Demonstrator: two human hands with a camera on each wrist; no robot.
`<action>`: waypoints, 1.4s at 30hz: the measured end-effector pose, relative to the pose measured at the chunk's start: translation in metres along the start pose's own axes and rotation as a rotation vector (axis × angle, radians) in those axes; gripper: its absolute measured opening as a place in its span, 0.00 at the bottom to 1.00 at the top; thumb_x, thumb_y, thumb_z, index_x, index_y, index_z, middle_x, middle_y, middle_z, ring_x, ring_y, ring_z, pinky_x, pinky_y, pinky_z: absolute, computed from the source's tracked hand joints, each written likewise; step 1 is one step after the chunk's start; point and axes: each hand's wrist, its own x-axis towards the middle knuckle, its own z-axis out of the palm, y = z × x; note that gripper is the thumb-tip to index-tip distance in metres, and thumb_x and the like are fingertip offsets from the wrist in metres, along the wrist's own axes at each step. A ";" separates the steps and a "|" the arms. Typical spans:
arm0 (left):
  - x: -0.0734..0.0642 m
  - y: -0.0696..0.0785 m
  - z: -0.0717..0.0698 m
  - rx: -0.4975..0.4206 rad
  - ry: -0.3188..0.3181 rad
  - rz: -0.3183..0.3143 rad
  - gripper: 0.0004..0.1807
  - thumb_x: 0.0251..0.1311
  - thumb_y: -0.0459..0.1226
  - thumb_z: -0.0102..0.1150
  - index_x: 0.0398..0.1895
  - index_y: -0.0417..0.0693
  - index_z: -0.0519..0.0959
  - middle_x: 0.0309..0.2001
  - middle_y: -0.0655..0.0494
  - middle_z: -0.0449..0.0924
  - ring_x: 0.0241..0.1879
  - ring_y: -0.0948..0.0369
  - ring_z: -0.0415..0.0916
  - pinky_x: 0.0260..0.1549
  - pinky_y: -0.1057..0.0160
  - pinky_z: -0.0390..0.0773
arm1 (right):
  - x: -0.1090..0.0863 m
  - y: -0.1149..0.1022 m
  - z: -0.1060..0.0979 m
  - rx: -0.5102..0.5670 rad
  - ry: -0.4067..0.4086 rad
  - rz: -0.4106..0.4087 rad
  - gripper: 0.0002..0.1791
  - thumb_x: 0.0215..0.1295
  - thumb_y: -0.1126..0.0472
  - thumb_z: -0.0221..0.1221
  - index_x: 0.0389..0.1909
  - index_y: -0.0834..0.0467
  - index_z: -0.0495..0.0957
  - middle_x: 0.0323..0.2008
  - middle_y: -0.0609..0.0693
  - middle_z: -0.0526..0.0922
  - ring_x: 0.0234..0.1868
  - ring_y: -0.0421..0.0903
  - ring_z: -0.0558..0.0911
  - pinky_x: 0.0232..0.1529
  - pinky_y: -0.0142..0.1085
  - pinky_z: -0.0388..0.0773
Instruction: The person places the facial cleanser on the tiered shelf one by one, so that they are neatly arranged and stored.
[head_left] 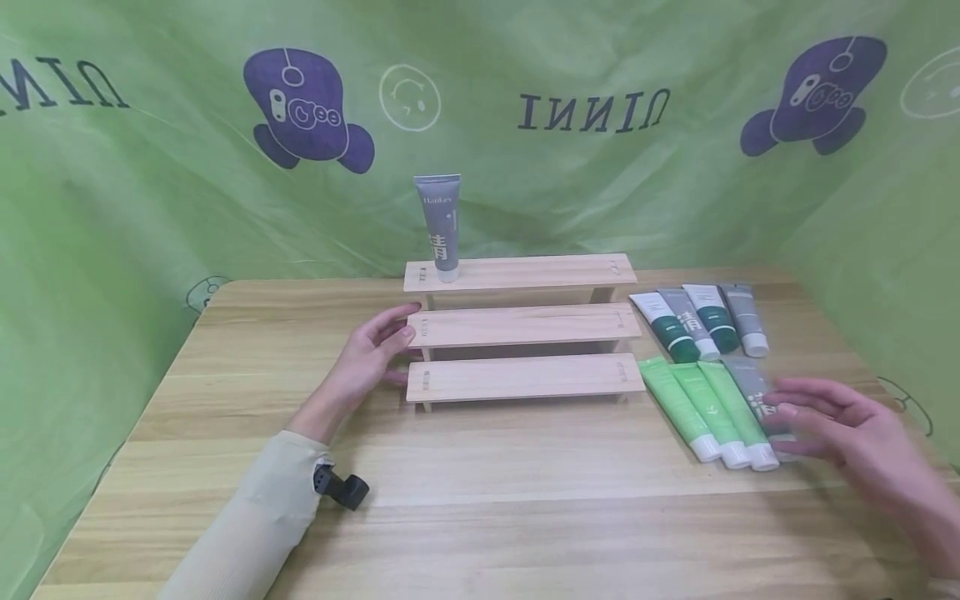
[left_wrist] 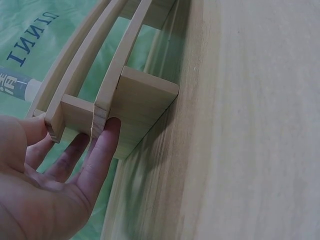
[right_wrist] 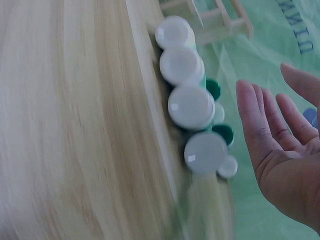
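A three-tier wooden display rack point(head_left: 525, 325) stands in the middle of the table, with one grey squeeze tube point(head_left: 441, 225) upright on the left of its top tier. At the rack's left end my left hand point(head_left: 369, 352) grips the middle tier; in the left wrist view its thumb lies against that tier's end and a finger touches the lowest tier. My right hand point(head_left: 855, 429), fingers loosely extended and holding nothing, hovers over the grey tube point(head_left: 747, 382) lying rightmost in the front row. Beside that tube lie three light green tubes point(head_left: 708, 408) with white caps.
Behind the green tubes lies a back row of white-and-green tubes point(head_left: 711, 317) and grey tubes point(head_left: 744, 319). A printed green cloth point(head_left: 480, 150) hangs behind and at both sides of the wooden table point(head_left: 517, 517). A black device point(head_left: 341, 487) sits on the left sleeve.
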 end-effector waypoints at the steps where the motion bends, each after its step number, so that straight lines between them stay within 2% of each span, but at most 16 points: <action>1: 0.000 0.000 0.000 0.001 0.001 0.000 0.26 0.76 0.38 0.51 0.75 0.55 0.65 0.71 0.45 0.65 0.59 0.42 0.74 0.43 0.47 0.87 | 0.001 0.001 -0.004 -0.009 0.001 0.010 0.24 0.73 0.79 0.47 0.64 0.59 0.74 0.52 0.51 0.86 0.46 0.46 0.87 0.39 0.47 0.86; 6: -0.001 0.001 -0.001 0.005 0.002 -0.008 0.26 0.76 0.39 0.51 0.74 0.56 0.66 0.72 0.45 0.64 0.59 0.42 0.74 0.43 0.48 0.87 | 0.005 0.004 -0.021 -0.055 0.040 0.072 0.23 0.72 0.77 0.51 0.60 0.52 0.78 0.49 0.45 0.86 0.43 0.44 0.87 0.37 0.44 0.87; 11: -0.001 0.002 0.000 0.002 0.000 -0.010 0.26 0.76 0.39 0.51 0.74 0.56 0.66 0.71 0.45 0.64 0.59 0.41 0.74 0.42 0.47 0.87 | 0.010 0.005 -0.034 -0.163 0.080 0.116 0.22 0.72 0.75 0.55 0.56 0.47 0.80 0.46 0.42 0.86 0.41 0.41 0.87 0.35 0.43 0.87; 19: -0.001 0.003 -0.001 0.005 -0.002 -0.016 0.25 0.76 0.39 0.51 0.74 0.57 0.66 0.70 0.45 0.66 0.59 0.41 0.74 0.43 0.47 0.87 | 0.017 0.007 -0.049 -0.130 0.062 0.162 0.24 0.72 0.76 0.53 0.54 0.44 0.81 0.46 0.40 0.87 0.41 0.42 0.87 0.35 0.45 0.87; 26: -0.001 0.002 0.000 0.003 -0.004 -0.009 0.25 0.76 0.39 0.51 0.74 0.56 0.66 0.69 0.45 0.67 0.58 0.41 0.75 0.43 0.46 0.87 | 0.024 0.008 -0.054 -0.355 0.050 0.222 0.23 0.73 0.70 0.57 0.52 0.35 0.77 0.44 0.32 0.85 0.40 0.40 0.86 0.36 0.44 0.88; 31: -0.001 0.003 0.000 -0.008 -0.006 -0.004 0.25 0.76 0.38 0.50 0.74 0.55 0.66 0.68 0.45 0.68 0.58 0.40 0.75 0.44 0.45 0.86 | 0.032 0.007 -0.054 -0.410 0.020 0.284 0.22 0.73 0.67 0.57 0.49 0.32 0.76 0.41 0.33 0.84 0.39 0.40 0.86 0.37 0.44 0.88; 33: -0.001 0.003 0.000 -0.009 -0.006 -0.005 0.25 0.76 0.37 0.50 0.74 0.55 0.66 0.68 0.45 0.68 0.58 0.40 0.75 0.43 0.45 0.86 | 0.035 0.007 -0.054 -0.439 0.010 0.314 0.18 0.73 0.66 0.58 0.50 0.35 0.76 0.41 0.35 0.84 0.39 0.41 0.86 0.37 0.45 0.88; 35: -0.001 0.003 0.000 -0.011 -0.004 -0.008 0.26 0.76 0.37 0.50 0.74 0.55 0.66 0.68 0.45 0.68 0.58 0.40 0.75 0.43 0.46 0.86 | 0.038 0.006 -0.052 -0.479 -0.003 0.346 0.14 0.74 0.63 0.58 0.57 0.50 0.77 0.43 0.41 0.84 0.38 0.42 0.86 0.37 0.45 0.88; 37: -0.001 0.003 0.001 -0.017 -0.002 -0.010 0.26 0.75 0.37 0.51 0.74 0.54 0.66 0.68 0.44 0.68 0.58 0.40 0.75 0.43 0.46 0.87 | 0.040 0.005 -0.049 -0.528 -0.020 0.372 0.23 0.74 0.60 0.58 0.65 0.66 0.70 0.46 0.49 0.84 0.38 0.43 0.86 0.37 0.45 0.88; 39: -0.001 0.003 0.001 -0.021 0.000 -0.011 0.26 0.75 0.36 0.51 0.74 0.54 0.66 0.68 0.44 0.68 0.58 0.40 0.75 0.42 0.46 0.87 | 0.042 0.003 -0.048 -0.559 -0.040 0.392 0.34 0.75 0.58 0.58 0.69 0.77 0.57 0.48 0.56 0.83 0.39 0.43 0.85 0.38 0.45 0.88; 40: -0.001 0.003 0.001 -0.023 0.000 -0.012 0.26 0.75 0.36 0.51 0.74 0.54 0.66 0.68 0.44 0.68 0.58 0.40 0.74 0.42 0.46 0.87 | 0.043 0.002 -0.047 -0.570 -0.053 0.398 0.37 0.75 0.58 0.57 0.70 0.78 0.52 0.48 0.59 0.82 0.39 0.43 0.85 0.39 0.45 0.88; 42: -0.001 0.003 0.001 -0.021 0.001 -0.012 0.26 0.75 0.36 0.51 0.74 0.54 0.66 0.68 0.44 0.68 0.58 0.40 0.75 0.42 0.46 0.87 | 0.045 0.001 -0.047 -0.571 -0.070 0.409 0.38 0.76 0.58 0.56 0.70 0.79 0.50 0.48 0.60 0.82 0.39 0.44 0.85 0.39 0.45 0.88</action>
